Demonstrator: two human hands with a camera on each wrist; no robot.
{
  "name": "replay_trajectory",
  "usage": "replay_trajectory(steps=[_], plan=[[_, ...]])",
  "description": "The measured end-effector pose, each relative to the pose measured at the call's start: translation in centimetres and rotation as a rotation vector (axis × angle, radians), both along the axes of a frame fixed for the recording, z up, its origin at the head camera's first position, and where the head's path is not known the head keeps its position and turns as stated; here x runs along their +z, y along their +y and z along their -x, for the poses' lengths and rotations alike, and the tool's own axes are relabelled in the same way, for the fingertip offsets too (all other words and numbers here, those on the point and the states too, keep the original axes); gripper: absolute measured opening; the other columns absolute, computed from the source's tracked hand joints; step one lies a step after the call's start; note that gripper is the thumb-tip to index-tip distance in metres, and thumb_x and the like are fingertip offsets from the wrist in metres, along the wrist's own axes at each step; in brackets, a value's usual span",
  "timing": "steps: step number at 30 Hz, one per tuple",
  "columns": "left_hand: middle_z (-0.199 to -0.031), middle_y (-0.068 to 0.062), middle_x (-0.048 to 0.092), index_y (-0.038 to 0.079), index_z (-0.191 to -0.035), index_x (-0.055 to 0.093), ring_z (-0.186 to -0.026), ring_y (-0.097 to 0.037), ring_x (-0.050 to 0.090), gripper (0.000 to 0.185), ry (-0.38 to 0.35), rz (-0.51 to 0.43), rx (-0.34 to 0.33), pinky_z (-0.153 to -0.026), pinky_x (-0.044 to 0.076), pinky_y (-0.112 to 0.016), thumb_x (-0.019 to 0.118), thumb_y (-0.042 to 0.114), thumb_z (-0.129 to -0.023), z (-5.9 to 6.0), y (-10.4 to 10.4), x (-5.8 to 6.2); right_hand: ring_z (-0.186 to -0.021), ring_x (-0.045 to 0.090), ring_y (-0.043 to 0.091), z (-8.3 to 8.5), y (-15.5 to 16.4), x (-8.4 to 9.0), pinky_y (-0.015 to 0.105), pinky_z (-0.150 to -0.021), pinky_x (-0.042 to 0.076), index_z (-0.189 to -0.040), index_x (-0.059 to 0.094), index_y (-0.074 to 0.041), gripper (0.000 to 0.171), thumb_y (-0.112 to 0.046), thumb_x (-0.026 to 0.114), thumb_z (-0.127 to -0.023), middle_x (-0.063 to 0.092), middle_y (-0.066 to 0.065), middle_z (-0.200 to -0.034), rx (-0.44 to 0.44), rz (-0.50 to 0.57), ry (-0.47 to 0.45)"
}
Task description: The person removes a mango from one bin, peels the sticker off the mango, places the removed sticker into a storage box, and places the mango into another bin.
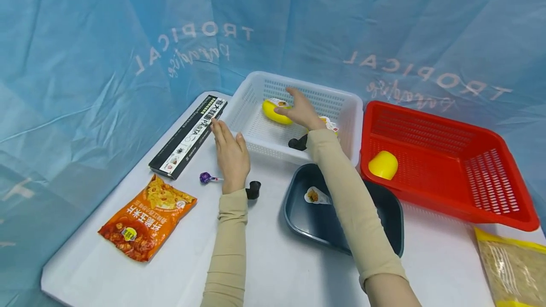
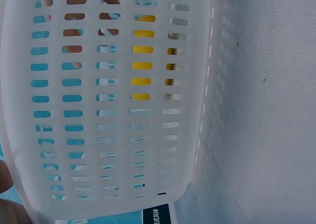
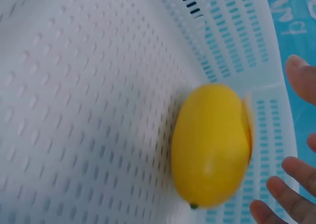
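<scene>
Landmark: white basket (image 1: 341,103), standing at the back of the worktop (image 1: 273,269).

Right hand (image 1: 302,110) is inside the white basket, fingers spread and relaxed just over the yellow mango (image 1: 275,112), which lies on the basket floor near the far wall. The grip is wide open and encloses nothing; in the right wrist view the fingertips (image 3: 291,199) stand just clear of the fruit (image 3: 211,146).

Left hand (image 1: 230,153) lies flat on the worktop just outside the basket's near-left corner, fingers straight, holding nothing. Purple lollipop (image 1: 205,177) just beside that hand, on the side away from the basket.

Judgement: step in hand is releasing or seating the mango. It is smooth and rounded and may roll on the perforated floor, so lift the fingers straight up without brushing it. Steady the basket rim with the left hand if it shifts.
</scene>
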State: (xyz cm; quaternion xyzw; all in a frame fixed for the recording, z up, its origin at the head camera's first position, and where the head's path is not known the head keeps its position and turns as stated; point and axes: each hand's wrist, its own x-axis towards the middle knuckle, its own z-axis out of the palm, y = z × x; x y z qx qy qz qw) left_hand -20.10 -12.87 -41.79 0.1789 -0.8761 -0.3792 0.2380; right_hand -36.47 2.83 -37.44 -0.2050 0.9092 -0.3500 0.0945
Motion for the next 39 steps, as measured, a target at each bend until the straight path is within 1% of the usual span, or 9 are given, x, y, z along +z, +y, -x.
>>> replay_trajectory(steps=[6, 8, 14, 16, 22, 25, 28, 33, 39], plan=[[-0.164, -0.014, -0.003, -0.004, -0.152, 0.01, -0.151, -0.032, 0.001, 0.06, 0.005, 0.006, -0.001, -0.123, 0.013, -0.043, 0.031, 0.026, -0.105, -0.1, 0.5, 0.3, -0.137, 0.043, 0.031, 0.7, -1.0, -0.4, 0.045, -0.112, 0.039, -0.154, 0.023, -0.013, 0.083, -0.035, 0.068, -0.089, 0.023, 0.008, -0.161, 0.043, 0.049, 0.002], [-0.164, -0.014, -0.003, -0.004, -0.152, 0.011, -0.151, -0.033, 0.003, 0.059, 0.008, 0.008, -0.006, -0.123, 0.014, -0.043, 0.031, 0.026, -0.106, -0.2, 0.8, 0.2, -0.131, 0.049, 0.032, 1.0, -1.1, -0.6, 0.045, -0.109, 0.042, -0.154, 0.024, -0.013, 0.082, -0.033, 0.069, -0.089, 0.024, 0.008, -0.16, 0.047, 0.032, 0.017], [-0.164, -0.014, -0.001, -0.005, -0.152, 0.013, -0.151, -0.036, 0.007, 0.059, 0.023, -0.004, -0.01, -0.122, 0.016, -0.044, 0.033, 0.025, -0.105, -0.6, 1.9, -0.3, -0.132, 0.047, 0.032, 1.2, -0.8, -1.3, 0.047, -0.11, 0.04, -0.152, 0.03, -0.019, 0.076, -0.033, 0.069, -0.089, 0.03, 0.007, -0.158, 0.062, -0.093, 0.066], [-0.164, -0.015, 0.0, -0.006, -0.151, 0.014, -0.151, -0.037, 0.008, 0.059, 0.037, -0.001, -0.009, -0.122, 0.016, -0.045, 0.034, 0.024, -0.105, -0.7, 2.0, -0.3, -0.137, 0.042, 0.032, 1.2, -0.7, -1.4, 0.048, -0.113, 0.036, -0.152, 0.032, -0.02, 0.074, -0.033, 0.068, -0.089, 0.03, 0.007, -0.158, 0.086, -0.142, 0.07], [-0.164, -0.015, 0.0, -0.006, -0.151, 0.014, -0.151, -0.035, 0.007, 0.058, 0.071, 0.011, -0.023, -0.123, 0.016, -0.045, 0.035, 0.022, -0.104, -0.6, 1.8, -0.1, -0.148, 0.019, 0.032, 0.9, -0.2, -1.6, 0.054, -0.119, 0.021, -0.155, 0.021, -0.021, 0.078, -0.031, 0.064, -0.091, 0.02, 0.011, -0.161, 0.207, -0.286, -0.041], [-0.164, -0.015, 0.0, -0.006, -0.151, 0.015, -0.151, -0.035, 0.007, 0.058, 0.073, 0.02, -0.029, -0.122, 0.016, -0.045, 0.034, 0.023, -0.105, -0.6, 1.8, 0.1, -0.15, 0.013, 0.032, 0.9, -0.1, -1.6, 0.054, -0.12, 0.018, -0.157, 0.013, -0.02, 0.082, -0.025, 0.062, -0.092, 0.013, 0.012, -0.163, 0.242, -0.281, -0.093], [-0.163, -0.017, 0.001, -0.008, -0.15, 0.017, -0.151, -0.036, 0.008, 0.058, 0.095, 0.023, -0.03, -0.122, 0.016, -0.045, 0.035, 0.022, -0.104, -0.6, 1.8, 0.2, -0.151, 0.01, 0.031, 1.0, -0.2, -1.7, 0.052, -0.122, 0.014, -0.157, 0.007, -0.022, 0.086, -0.019, 0.062, -0.092, 0.008, 0.01, -0.164, 0.235, -0.249, -0.104], [-0.162, -0.02, 0.005, -0.01, -0.149, 0.02, -0.149, -0.039, 0.012, 0.057, 0.137, 0.037, -0.023, -0.122, 0.018, -0.045, 0.036, 0.019, -0.104, -0.8, 1.8, 0.2, -0.151, 0.013, 0.029, 1.0, -0.4, -1.6, 0.049, -0.123, 0.015, -0.157, -0.003, -0.026, 0.098, -0.012, 0.066, -0.089, 0.005, 0.007, -0.165, 0.211, -0.187, -0.118], [-0.163, -0.018, 0.002, -0.008, -0.15, 0.019, -0.15, -0.038, 0.011, 0.057, 0.113, 0.029, -0.027, -0.122, 0.017, -0.045, 0.035, 0.021, -0.104, -0.8, 1.7, 0.1, -0.151, 0.013, 0.032, 0.7, -0.5, -1.5, 0.057, -0.119, 0.02, -0.157, 0.009, -0.029, 0.089, -0.018, 0.064, -0.088, 0.01, 0.008, -0.164, 0.199, -0.3, -0.11]])
